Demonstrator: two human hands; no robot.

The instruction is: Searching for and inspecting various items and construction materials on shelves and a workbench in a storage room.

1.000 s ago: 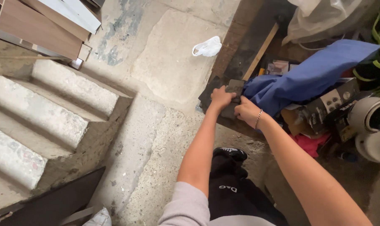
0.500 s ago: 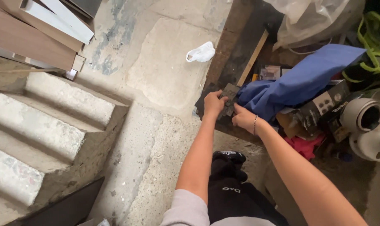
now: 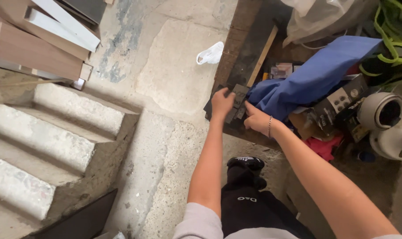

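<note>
Both my hands reach down to a small stack of dark flat pieces (image 3: pixel 240 96) lying on a dark wooden pallet (image 3: pixel 249 48). My left hand (image 3: pixel 221 102) grips the stack's left edge. My right hand (image 3: pixel 255 119) presses against its right side, a thin bracelet on the wrist. A crumpled blue cloth (image 3: pixel 316 77) lies right beside the stack, touching my right hand's fingers.
Concrete steps (image 3: pixel 54 128) drop away at left, with stacked wooden boards (image 3: pixel 41 40) above them. A white scrap (image 3: pixel 211 53) lies on the concrete floor. At right are a wooden stick (image 3: pixel 263 55), a plastic bag (image 3: pixel 320 15), green hose (image 3: pixel 387 31), dark boxes (image 3: pixel 338 104) and white fittings (image 3: pixel 389 121).
The view has shifted slightly. Both hands stay at the dark stack, my left hand now spread a little further over its left edge.
</note>
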